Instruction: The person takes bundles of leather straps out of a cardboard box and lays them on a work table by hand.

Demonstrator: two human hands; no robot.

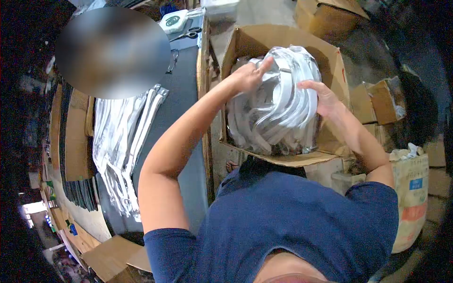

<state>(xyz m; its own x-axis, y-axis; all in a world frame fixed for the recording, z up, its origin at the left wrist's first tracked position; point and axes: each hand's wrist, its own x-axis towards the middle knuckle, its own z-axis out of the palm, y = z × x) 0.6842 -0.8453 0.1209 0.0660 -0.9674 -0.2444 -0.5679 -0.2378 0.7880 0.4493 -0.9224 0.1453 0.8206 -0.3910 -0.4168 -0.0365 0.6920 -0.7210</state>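
Note:
A looped bundle of shiny white strips (pixel 283 94), apparently in clear plastic, lies in an open cardboard box (pixel 332 134). At the bundle's upper left edge is my left hand (pixel 250 77), with one finger stretched out over it and the others closed at the strips, slightly blurred. My right hand (pixel 324 97) grips the bundle's right side, thumb on top and the other fingers mostly hidden. Beneath and around the bundle, more plastic-covered strips (pixel 240 125) fill the left part of the box.
Left of the box, a dark table (pixel 186 137) bears long silvery strips (pixel 122 127), scissors (pixel 188 34) and a white packet (pixel 173 21). A blurred patch covers its far side. More cardboard boxes (pixel 325 19) stand beyond, and a printed sack (pixel 409 198) is at right.

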